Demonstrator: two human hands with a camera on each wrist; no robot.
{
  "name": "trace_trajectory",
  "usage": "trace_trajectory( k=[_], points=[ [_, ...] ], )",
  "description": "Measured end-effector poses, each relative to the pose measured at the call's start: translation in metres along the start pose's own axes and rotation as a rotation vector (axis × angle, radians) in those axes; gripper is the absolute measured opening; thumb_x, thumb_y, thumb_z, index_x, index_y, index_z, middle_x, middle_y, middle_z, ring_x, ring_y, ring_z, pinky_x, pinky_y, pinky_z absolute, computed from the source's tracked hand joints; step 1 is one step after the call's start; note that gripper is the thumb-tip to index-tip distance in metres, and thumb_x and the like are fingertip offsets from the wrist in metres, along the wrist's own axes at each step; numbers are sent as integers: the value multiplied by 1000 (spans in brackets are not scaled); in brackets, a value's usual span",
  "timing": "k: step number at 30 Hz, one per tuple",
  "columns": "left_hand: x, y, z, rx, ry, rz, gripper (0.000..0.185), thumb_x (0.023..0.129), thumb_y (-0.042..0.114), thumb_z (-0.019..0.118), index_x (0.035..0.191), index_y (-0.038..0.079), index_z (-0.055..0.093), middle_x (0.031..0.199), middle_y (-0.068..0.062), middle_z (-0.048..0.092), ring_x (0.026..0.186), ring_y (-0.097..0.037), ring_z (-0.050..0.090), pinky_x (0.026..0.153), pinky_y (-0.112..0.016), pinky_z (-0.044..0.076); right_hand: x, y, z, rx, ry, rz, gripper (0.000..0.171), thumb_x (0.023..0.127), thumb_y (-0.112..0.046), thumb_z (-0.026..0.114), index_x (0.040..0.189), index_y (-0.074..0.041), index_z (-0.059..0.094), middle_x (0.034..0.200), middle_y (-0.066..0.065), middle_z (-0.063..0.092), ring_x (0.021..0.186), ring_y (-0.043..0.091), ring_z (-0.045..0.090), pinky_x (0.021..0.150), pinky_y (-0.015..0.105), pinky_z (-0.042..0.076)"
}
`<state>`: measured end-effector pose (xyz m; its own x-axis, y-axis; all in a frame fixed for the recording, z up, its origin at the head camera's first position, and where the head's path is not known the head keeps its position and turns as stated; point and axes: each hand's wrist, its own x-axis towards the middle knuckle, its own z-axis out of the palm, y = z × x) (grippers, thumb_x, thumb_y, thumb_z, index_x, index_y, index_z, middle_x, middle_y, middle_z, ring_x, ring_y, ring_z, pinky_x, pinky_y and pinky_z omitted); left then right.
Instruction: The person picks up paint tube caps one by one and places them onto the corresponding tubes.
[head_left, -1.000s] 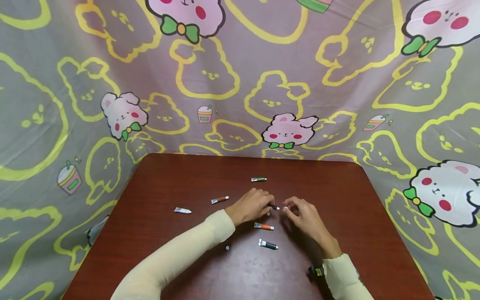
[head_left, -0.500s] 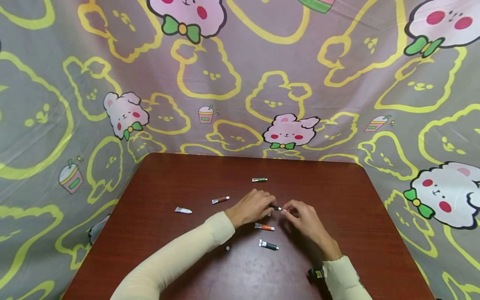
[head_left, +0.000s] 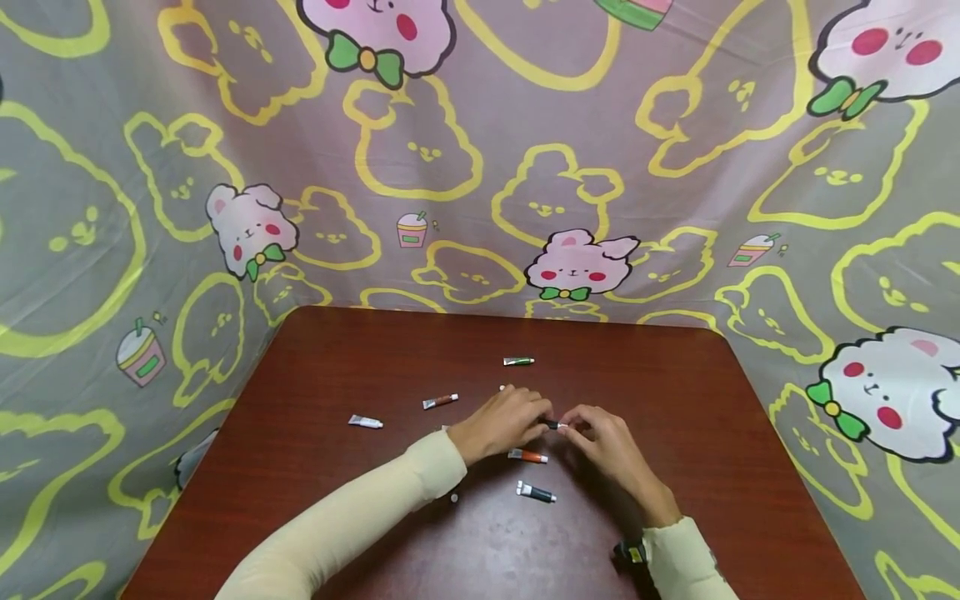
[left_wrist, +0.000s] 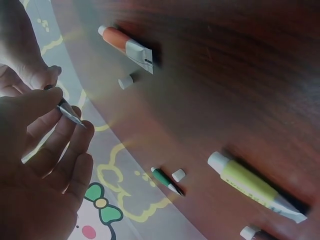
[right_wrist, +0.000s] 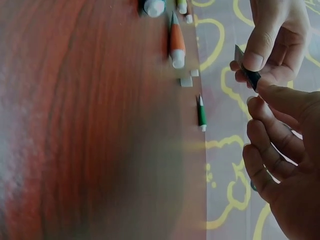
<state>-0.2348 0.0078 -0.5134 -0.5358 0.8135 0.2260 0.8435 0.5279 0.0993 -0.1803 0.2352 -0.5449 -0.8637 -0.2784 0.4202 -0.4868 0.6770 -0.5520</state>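
My left hand (head_left: 504, 422) pinches a small black paint tube (right_wrist: 250, 76) between thumb and fingers, its flat silver end pointing back. At the tube's other end, the thumb and index finger of my right hand (head_left: 609, 437) pinch a small white cap (head_left: 562, 426), held right at the nozzle. In both wrist views the fingertips cover the cap. Close below the hands lies an orange paint tube (head_left: 528, 456), and a dark paint tube (head_left: 536, 492) is nearer me. A loose white cap (left_wrist: 126, 81) lies beside the orange tube in the left wrist view.
On the brown table (head_left: 360, 358) lie a green tube (head_left: 519, 362) at the back, a brown tube (head_left: 440, 402) and a white tube (head_left: 366, 422) to the left. A yellow tube (left_wrist: 250, 185) shows in the left wrist view. Patterned cloth (head_left: 465, 108) surrounds the table.
The right hand's cap, apart from the tube a second ago, has come up against the tube's end. Both hands have shifted slightly nearer me, and a loose cap shows behind the left hand.
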Motion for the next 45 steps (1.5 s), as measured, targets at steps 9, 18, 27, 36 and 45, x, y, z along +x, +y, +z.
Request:
trace_trajectory(
  k=[9, 18, 27, 36, 45],
  points=[
    [-9, 4, -7, -47, 6, -12, 15, 104, 29, 75, 116, 20, 77, 111, 6, 78, 103, -12, 72, 90, -31, 54, 0, -5, 2, -45, 54, -85, 13, 90, -8, 87, 92, -15, 77, 87, -6, 76, 78, 7, 70, 68, 31, 61],
    [-15, 7, -5, 33, 127, 71, 16, 102, 29, 77, 114, 19, 74, 109, 6, 76, 104, -14, 71, 88, -30, 53, -4, -7, 8, -27, 97, -13, 28, 99, -7, 77, 78, -18, 64, 70, -13, 52, 65, -1, 44, 60, 20, 40],
    [-14, 8, -3, 23, 132, 48, 15, 104, 29, 76, 115, 20, 74, 110, 8, 76, 105, -12, 70, 88, -29, 51, -6, -11, 5, 208, 84, 180, 11, 96, -8, 82, 97, -14, 73, 87, -2, 75, 81, 1, 67, 72, 23, 60],
    [-16, 7, -3, 6, 115, 20, 14, 104, 28, 77, 116, 21, 74, 110, 8, 76, 105, -11, 69, 86, -28, 51, -6, -9, 2, 153, 0, 143, 6, 99, -11, 80, 98, -16, 77, 90, -6, 78, 82, 4, 70, 74, 27, 61],
    [-14, 7, -2, -9, 120, 15, 15, 103, 29, 77, 115, 20, 74, 111, 8, 76, 105, -11, 70, 87, -28, 51, -4, -11, 2, 146, -26, 187, 11, 100, -17, 80, 110, -15, 75, 90, -9, 76, 80, 1, 67, 70, 25, 58]
  ],
)
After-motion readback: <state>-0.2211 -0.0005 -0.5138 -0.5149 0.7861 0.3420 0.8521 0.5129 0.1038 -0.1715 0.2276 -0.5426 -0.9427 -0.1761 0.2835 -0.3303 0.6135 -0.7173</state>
